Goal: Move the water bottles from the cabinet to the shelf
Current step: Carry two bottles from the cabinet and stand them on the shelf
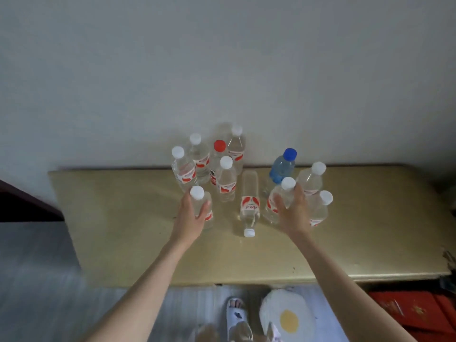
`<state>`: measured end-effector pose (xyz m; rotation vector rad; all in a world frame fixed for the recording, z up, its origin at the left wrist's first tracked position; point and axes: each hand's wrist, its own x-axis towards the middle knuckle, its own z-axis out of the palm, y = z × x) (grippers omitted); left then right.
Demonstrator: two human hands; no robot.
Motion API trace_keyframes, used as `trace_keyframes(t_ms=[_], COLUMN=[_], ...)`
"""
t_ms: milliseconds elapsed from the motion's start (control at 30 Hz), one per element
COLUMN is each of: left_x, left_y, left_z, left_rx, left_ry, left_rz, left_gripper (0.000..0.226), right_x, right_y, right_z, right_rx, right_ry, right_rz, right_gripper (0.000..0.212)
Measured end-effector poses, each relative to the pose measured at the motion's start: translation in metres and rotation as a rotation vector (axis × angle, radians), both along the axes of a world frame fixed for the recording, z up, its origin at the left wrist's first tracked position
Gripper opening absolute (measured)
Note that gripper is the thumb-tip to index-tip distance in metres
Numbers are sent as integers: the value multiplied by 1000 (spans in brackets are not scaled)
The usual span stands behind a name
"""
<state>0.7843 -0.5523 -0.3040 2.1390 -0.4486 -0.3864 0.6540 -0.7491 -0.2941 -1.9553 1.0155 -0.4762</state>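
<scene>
Nearest: fried-egg cushion [287, 317] and white slipper [235, 314] on pale floor. Both forearms stretched forward over the smooth tan cabinet top [123, 230]. Left hand [191, 217] curled round an upright clear white-capped bottle [204, 211]; right hand [292, 211] wrapped about another white-capped bottle [278, 198]. Between them, one fallen bottle [249, 206], cap nearward. Behind, upright: red-capped bottle [218, 159], blue bottle [282, 166], against plain white wall [222, 58].

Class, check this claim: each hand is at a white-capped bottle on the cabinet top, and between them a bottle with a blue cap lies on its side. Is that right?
Not quite. The head view shows the lying bottle between the left hand and right hand has a white cap. The blue-capped bottle stands upright behind the right hand. The rest holds.
</scene>
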Motion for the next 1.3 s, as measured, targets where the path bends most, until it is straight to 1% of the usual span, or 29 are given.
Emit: trace_keyframes(t_ms=[133, 233, 367, 433, 500, 600, 633, 667, 733, 800, 933, 967, 1000, 1067, 1100, 1167, 1233, 1300], left_x=[8, 10, 10, 14, 19, 21, 20, 19, 18, 18, 19, 19, 18, 16, 13, 5, -6, -20], left_y=[-14, -16, -10, -7, -3, 4, 5, 7, 10, 11, 11, 11, 11, 12, 12, 15, 18, 21], left_z=[-7, -7, -9, -9, -9, -7, -5, -2, 5, 16, 40, 44, 49, 57, 63, 77, 90, 102], left_rx=[-30, -76, -118, -104, -95, -106, -117, -123, -139, -149, -231, -267, -311, -386, -415, -453, -478, -497], left_ry=[19, 40, 92, 80, 68, 75, 80, 87, 94, 95, 96, 98, 100, 101, 105, 128, 142, 175], left_rz=[123, 128, 91, 81, 90, 123, 120, 111, 67, 15, -49, -75, -107, -176, -207, -254, -313, -385], left_gripper=[38, 33, 44, 43, 35, 35, 31, 26, 21, 17, 17, 18, 25, 44, 43, 23, 15, 10], right_x=[17, 21, 22, 24, 28, 32, 32, 31, 28, 24, 8, 2, -5, -21, -29, -45, -64, -87], right_y=[-17, -21, -18, -18, -21, -24, -24, -23, -23, -23, -14, -10, -5, 11, 22, 47, 73, 97], right_z=[-11, -16, -23, -22, -23, -22, -21, -21, -19, -13, 25, 36, 46, 66, 75, 91, 101, 107], right_rx=[-56, -84, -38, -25, -119, -269, -270, -224, -55, 43, 57, 55, 59, 50, 35, 20, 31, 65], right_ry=[-10, -41, -110, -101, -29, 40, 32, 14, -61, -91, -181, -206, -240, -306, -338, -402, -438, -478], right_rz=[-88, -129, -26, 67, 153, 207, 193, 168, 100, 51, -20, -38, -55, -109, -140, -224, -330, -438], right_gripper=[41, 34, 46, 40, 39, 56, 55, 51, 42, 36, 21, 19, 16, 10, 8, 5, 4, 11])
